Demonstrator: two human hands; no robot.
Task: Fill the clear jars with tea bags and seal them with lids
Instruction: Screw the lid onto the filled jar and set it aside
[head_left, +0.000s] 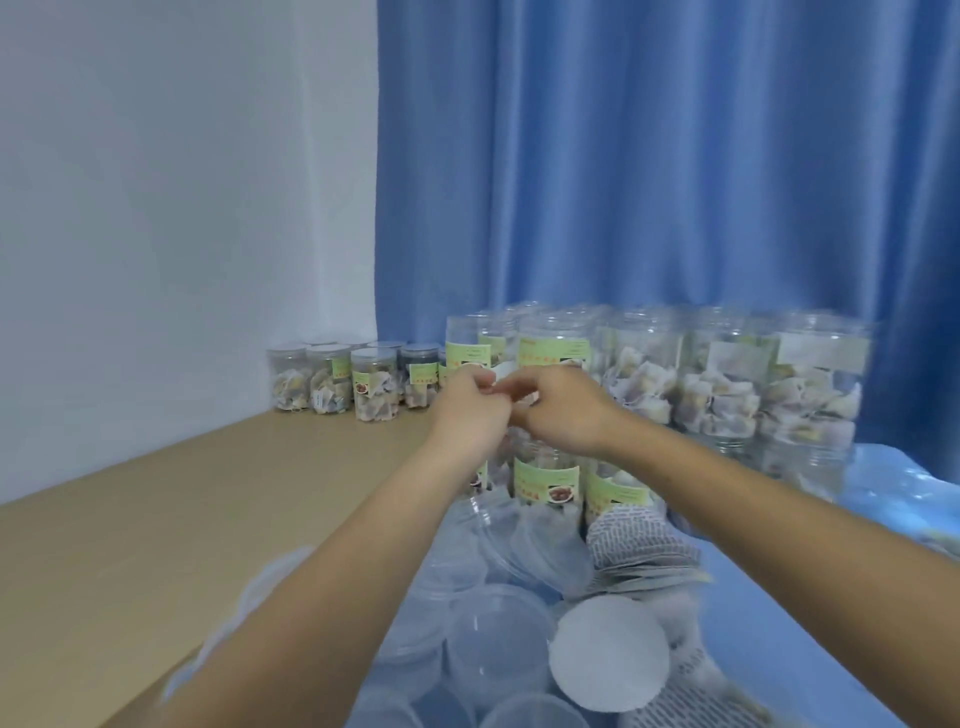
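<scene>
Above the open jar (545, 480) near the desk's (156, 519) far edge, both hands (470, 410) (563, 410) pinch something small and white, unclear what; lids (501, 634) wait nearer. Best work directly over the mouth.

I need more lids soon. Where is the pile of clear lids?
The clear lids lie low in the head view, between the forearms, left of the white disc.

Green jar labels (545, 480) — print too blurred to read.
</scene>
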